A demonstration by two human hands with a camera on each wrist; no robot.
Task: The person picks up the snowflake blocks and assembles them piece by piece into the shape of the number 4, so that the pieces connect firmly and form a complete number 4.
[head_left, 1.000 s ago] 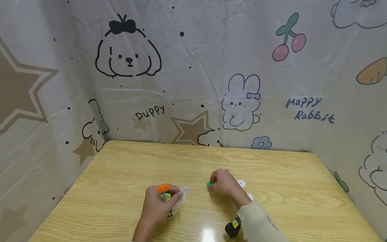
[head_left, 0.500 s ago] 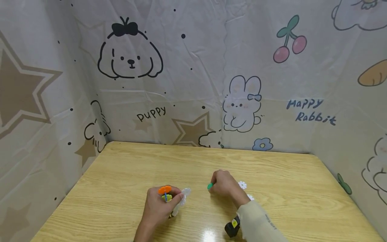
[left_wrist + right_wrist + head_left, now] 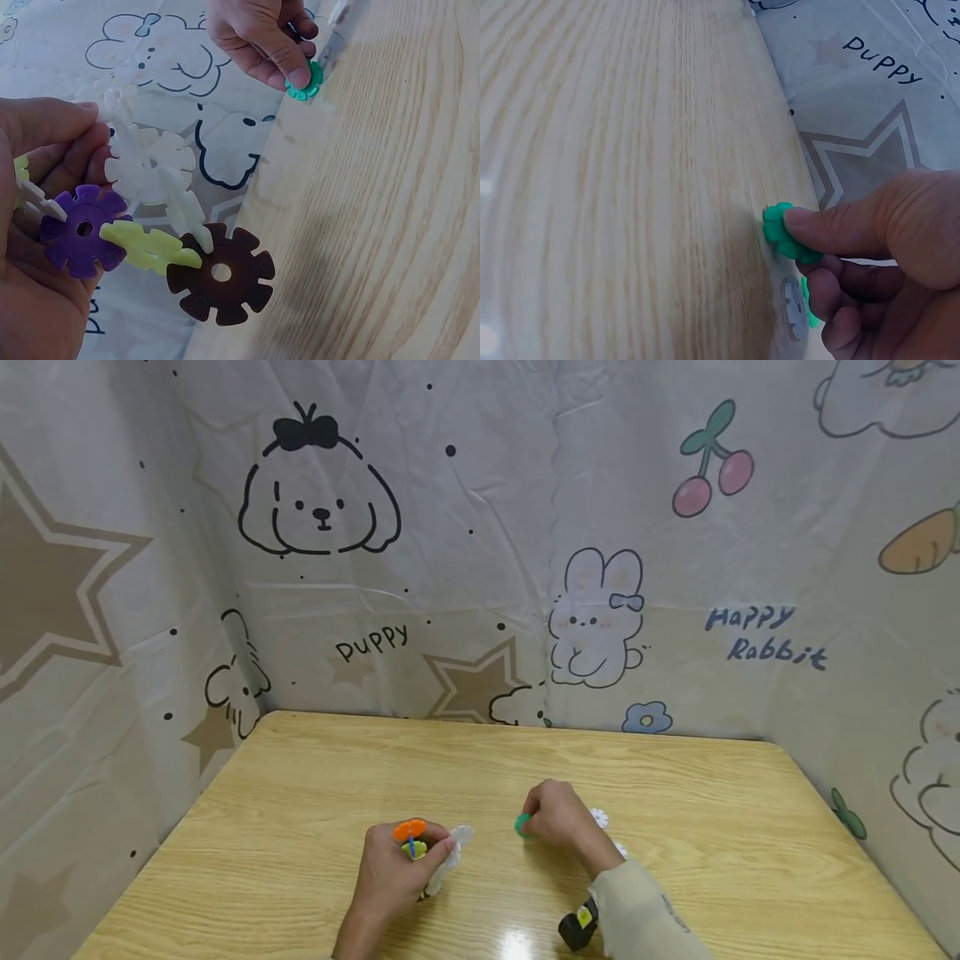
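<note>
My left hand (image 3: 390, 864) grips a cluster of interlocked notched plastic discs. In the left wrist view its white disc (image 3: 150, 166), purple disc (image 3: 85, 231), yellow-green disc (image 3: 150, 247) and brown disc (image 3: 220, 274) show. An orange disc (image 3: 409, 830) rises above the fingers in the head view, joined to a blue disc (image 3: 411, 847) seen edge-on. My right hand (image 3: 566, 818) pinches a green disc (image 3: 784, 234) between thumb and fingers, just over the table. Beneath that hand, a white disc (image 3: 793, 309) and another green piece (image 3: 810, 304) partly show.
Two white discs (image 3: 598, 817) lie on the wooden table (image 3: 337, 768) behind the right wrist, one partly covered. A black object with a yellow patch (image 3: 577, 928) sits by the right sleeve, partly hidden. Printed cloth (image 3: 465, 552) hangs around the table.
The green disc in my right hand has tipped so more of its face shows, and it sits slightly lower in view. My left hand and its cluster have hardly moved.
</note>
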